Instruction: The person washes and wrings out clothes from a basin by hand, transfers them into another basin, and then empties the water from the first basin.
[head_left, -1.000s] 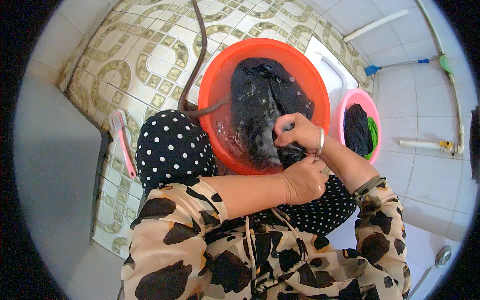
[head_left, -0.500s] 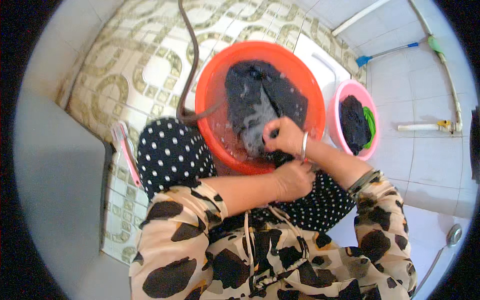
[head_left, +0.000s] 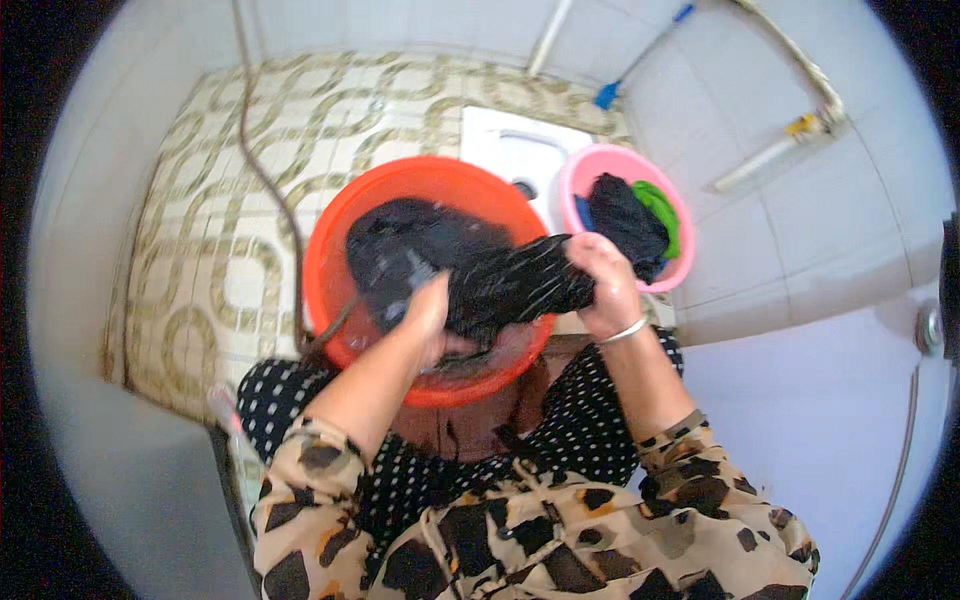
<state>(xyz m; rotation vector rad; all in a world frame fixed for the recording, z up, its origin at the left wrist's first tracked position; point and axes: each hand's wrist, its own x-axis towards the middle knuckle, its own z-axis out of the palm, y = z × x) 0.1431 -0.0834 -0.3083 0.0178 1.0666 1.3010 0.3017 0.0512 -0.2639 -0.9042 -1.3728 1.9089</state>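
Black cloth (head_left: pixel 520 285) stretches between two hands, above the right part of the red tub. Patterned tiles (head_left: pixel 235 280) make up the floor. On them stands the tub (head_left: pixel 460 392), with dark laundry (head_left: pixel 425 232) lying wet inside; whether it joins the cloth, I cannot tell. Near the tub's right side, the pink basin (head_left: pixel 603 160) holds black clothes (head_left: pixel 625 215) and a green one (head_left: pixel 655 212). Left hand (head_left: pixel 430 325) grips the cloth's near-left end, some fingers underneath. Right hand (head_left: pixel 608 285) clasps the other end, thumb on top. Smallest is the bracelet (head_left: pixel 622 332) on the right wrist.
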